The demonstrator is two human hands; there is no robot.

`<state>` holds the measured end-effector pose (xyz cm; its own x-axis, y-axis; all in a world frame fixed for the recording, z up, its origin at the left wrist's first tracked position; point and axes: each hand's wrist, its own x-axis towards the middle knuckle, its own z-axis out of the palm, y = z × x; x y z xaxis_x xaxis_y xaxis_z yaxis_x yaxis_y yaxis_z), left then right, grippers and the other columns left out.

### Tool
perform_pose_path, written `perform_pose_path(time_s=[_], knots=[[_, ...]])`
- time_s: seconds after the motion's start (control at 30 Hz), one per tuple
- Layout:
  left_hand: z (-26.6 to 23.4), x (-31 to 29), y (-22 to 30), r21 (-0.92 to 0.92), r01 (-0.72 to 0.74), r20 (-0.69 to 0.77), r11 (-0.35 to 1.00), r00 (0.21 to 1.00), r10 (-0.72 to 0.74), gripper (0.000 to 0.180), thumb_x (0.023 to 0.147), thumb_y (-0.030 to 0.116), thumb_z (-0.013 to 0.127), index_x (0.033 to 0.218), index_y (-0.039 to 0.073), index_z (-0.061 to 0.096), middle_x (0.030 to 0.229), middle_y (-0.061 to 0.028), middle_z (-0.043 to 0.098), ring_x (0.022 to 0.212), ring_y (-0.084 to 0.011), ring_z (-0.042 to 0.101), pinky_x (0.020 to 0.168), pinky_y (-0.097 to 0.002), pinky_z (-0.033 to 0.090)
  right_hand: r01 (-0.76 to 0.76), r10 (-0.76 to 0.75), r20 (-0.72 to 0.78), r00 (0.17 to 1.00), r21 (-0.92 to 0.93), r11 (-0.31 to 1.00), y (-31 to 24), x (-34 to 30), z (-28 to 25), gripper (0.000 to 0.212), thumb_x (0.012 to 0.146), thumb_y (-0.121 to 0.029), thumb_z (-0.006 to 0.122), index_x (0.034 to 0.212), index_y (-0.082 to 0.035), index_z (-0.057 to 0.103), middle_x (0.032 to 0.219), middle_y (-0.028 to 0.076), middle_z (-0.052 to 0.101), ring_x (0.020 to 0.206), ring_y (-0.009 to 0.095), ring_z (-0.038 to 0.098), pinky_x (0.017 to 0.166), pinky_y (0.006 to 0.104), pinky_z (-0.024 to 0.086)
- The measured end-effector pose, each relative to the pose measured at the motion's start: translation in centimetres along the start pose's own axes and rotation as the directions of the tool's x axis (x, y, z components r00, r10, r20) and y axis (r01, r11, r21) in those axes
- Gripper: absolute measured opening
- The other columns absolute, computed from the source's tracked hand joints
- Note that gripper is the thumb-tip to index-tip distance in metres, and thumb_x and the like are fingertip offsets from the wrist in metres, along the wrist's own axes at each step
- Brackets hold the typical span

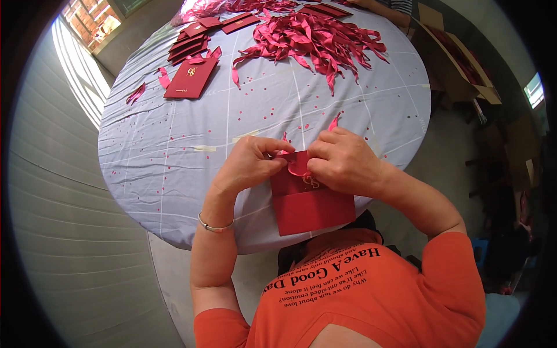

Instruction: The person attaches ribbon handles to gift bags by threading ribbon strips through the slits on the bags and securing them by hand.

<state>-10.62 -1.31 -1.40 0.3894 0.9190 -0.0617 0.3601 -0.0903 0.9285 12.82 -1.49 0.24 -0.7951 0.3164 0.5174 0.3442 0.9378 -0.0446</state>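
Observation:
A dark red paper gift bag (313, 211) lies flat at the near edge of the round table, with a gold emblem on its upper part. A pink-red ribbon (297, 169) loops across the bag's upper part between my hands. My left hand (252, 163) is closed in a pinch on the ribbon at the bag's top left; one ribbon end pokes up behind the fingers. My right hand (343, 161) is closed at the top right, with another ribbon tip (335, 121) standing up beyond the knuckles. The fingers partly cover the bag's top edge and the ribbon.
A heap of loose ribbons (307, 43) spreads over the far middle of the cloth-covered table (191, 180). At the far left, a bag with ribbon (192, 76) lies beside stacked bags (187, 46). Small red dots dot the cloth. An open cardboard box (455, 58) stands right; another person's arm (386, 10) rests far right.

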Motion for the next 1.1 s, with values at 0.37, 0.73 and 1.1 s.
perform_pose_path(time_s=[0.37, 0.73, 1.1], knots=[[0.0, -0.2, 0.2, 0.123, -0.045, 0.058, 0.991, 0.998, 0.038, 0.027, 0.082, -0.002, 0.067, 0.107, 0.006, 0.073, 0.073, 0.0031, 0.067, 0.066, -0.0003, 0.052, 0.059, -0.0208, 0.046, -0.412, 0.461, -0.117, 0.880, 0.297, 0.861, -0.8, -0.3, 1.0, 0.024, 0.070, -0.004, 0.073, 0.090, -0.005, 0.060, 0.083, 0.007, 0.064, 0.059, 0.015, 0.061, 0.053, 0.0310, 0.048], [0.3, -0.4, 0.8, 0.117, -0.110, 0.001, 0.987, 0.994, 0.111, 0.021, 0.077, -0.001, 0.072, 0.098, 0.001, 0.072, 0.075, 0.0005, 0.068, 0.063, -0.0012, 0.052, 0.056, -0.0211, 0.045, -0.830, 0.382, 0.737, 0.557, 0.511, 0.225, 5.7, 4.6, 1.2, 0.022, 0.089, -0.018, 0.067, 0.101, -0.001, 0.065, 0.084, 0.007, 0.071, 0.074, 0.010, 0.065, 0.059, 0.0254, 0.049], [0.4, 0.2, 1.1, 0.144, 0.003, 0.066, 0.990, 0.998, -0.013, 0.017, 0.078, -0.002, 0.072, 0.095, -0.002, 0.071, 0.078, 0.0018, 0.067, 0.068, -0.0020, 0.056, 0.062, -0.0206, 0.048, -0.638, 0.592, 0.306, 0.746, 0.586, 0.500, 8.1, 4.3, 7.2, 0.031, 0.071, -0.010, 0.080, 0.094, 0.004, 0.065, 0.078, 0.009, 0.067, 0.071, 0.015, 0.064, 0.063, 0.0286, 0.052]])
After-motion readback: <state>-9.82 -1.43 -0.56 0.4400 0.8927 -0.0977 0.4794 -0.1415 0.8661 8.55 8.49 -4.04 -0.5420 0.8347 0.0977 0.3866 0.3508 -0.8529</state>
